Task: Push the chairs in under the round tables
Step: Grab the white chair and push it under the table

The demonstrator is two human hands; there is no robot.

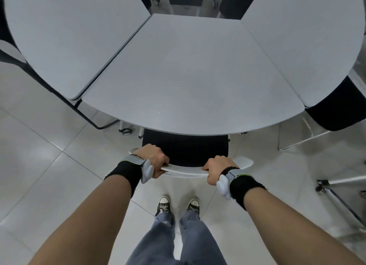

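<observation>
A chair (186, 170) with a white backrest and a black seat stands right in front of me, its seat partly tucked under the curved near edge of the round table (190, 76). My left hand (153, 158) grips the left end of the white backrest. My right hand (216, 169) grips the backrest toward its right end. Both wrists wear black bands with a grey strapped device. The front of the seat and the chair legs are hidden under the tabletop.
The grey tabletop is made of wedge sections. A black-seated chair (340, 108) stands at the right edge of the table, and a dark frame (87, 116) runs under it on the left. Chrome legs (336, 197) lie at far right. My feet stand on pale floor tiles.
</observation>
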